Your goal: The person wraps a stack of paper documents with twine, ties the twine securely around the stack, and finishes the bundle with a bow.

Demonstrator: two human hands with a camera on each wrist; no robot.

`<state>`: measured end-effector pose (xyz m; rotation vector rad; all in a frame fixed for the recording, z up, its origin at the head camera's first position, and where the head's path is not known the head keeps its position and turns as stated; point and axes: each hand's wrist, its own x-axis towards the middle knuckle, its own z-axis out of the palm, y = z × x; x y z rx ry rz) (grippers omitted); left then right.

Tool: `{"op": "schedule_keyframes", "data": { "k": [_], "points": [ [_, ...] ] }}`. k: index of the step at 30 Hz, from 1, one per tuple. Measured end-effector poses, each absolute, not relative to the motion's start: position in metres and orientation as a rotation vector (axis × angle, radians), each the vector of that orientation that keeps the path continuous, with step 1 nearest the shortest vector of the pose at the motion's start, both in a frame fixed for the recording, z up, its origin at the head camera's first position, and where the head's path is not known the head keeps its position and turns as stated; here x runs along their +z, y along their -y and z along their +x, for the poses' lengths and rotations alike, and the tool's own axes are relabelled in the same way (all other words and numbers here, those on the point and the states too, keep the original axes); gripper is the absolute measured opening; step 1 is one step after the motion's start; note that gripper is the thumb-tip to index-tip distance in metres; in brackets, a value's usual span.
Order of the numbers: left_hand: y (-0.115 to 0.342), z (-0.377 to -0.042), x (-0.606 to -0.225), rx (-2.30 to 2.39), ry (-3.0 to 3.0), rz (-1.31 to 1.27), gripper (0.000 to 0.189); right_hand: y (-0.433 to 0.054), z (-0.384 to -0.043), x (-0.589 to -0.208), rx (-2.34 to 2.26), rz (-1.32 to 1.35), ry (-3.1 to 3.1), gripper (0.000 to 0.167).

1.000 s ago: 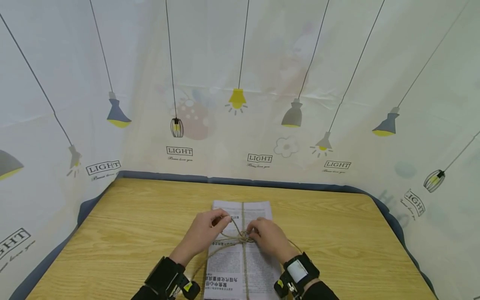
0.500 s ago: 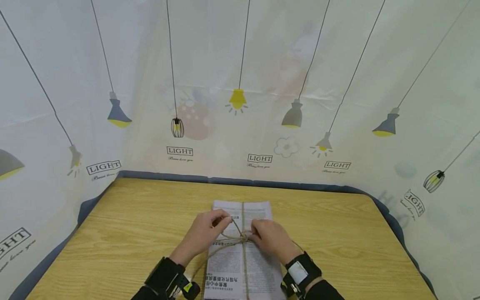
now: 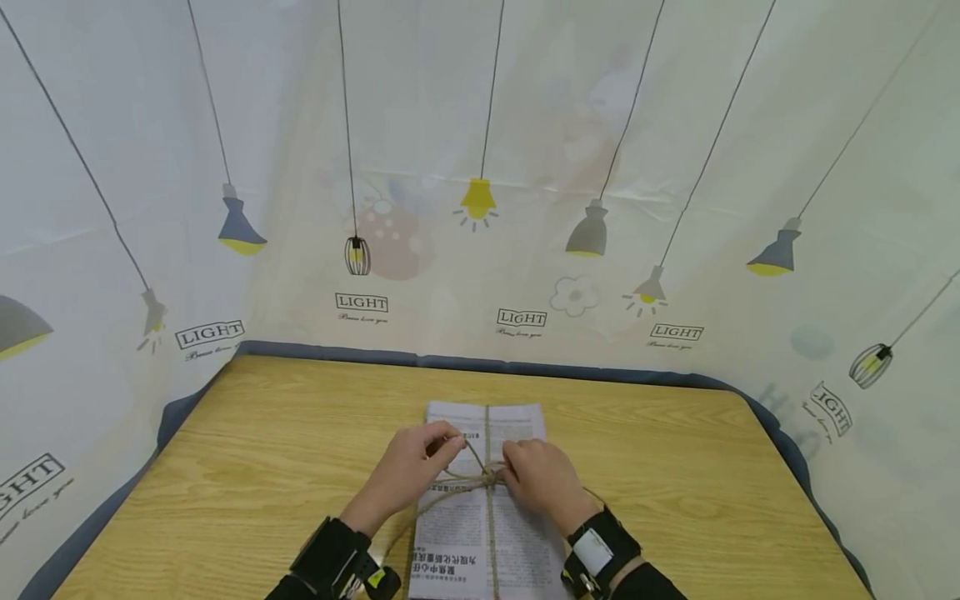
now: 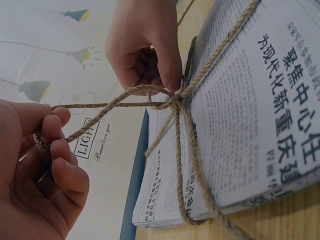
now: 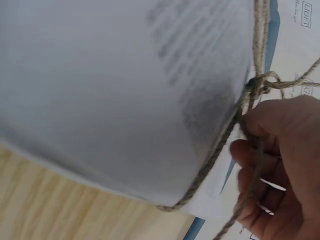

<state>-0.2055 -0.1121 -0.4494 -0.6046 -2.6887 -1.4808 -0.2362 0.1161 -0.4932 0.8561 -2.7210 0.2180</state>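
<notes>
A stack of newspapers [image 3: 457, 533] lies on the table, bound crosswise with brown twine [image 4: 217, 55]. The twine's strands meet in a knot [image 4: 175, 100] on top of the stack. My left hand [image 3: 408, 467] pinches a loop of the twine between thumb and fingers, drawn up and leftward from the knot in the left wrist view. Close beside the knot, my right hand [image 3: 547, 479] grips another strand with thumb and curled forefinger. In the right wrist view that strand's loose tail [image 5: 245, 197] hangs down past the fingers of the right hand [image 5: 285, 155].
The wooden table [image 3: 300, 433] extends to both sides of the stack. A pale curtain printed with lamps [image 3: 450, 275] stands behind it, above a dark blue edge [image 3: 465, 363]. A loose twine length [image 3: 401, 533] trails off the stack's left side.
My right hand has shifted slightly rightward at the knot since the first frame. The left hand keeps its hold on the loop almost unmoved, and the newspapers stay in place.
</notes>
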Motion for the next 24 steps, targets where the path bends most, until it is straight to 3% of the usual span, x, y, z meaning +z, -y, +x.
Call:
{"op": "schedule_keyframes", "data": {
  "k": [15,24],
  "points": [
    [0.11,-0.202,-0.452,-1.507,2.7,-0.646,0.02,-0.106,-0.237,-0.501,0.098,0.7,2.629,0.032],
    [0.106,-0.183,-0.455,-1.527,2.744,-0.91,0.019,-0.103,-0.239,-0.504,0.122,0.646,2.631,0.037]
  ]
}}
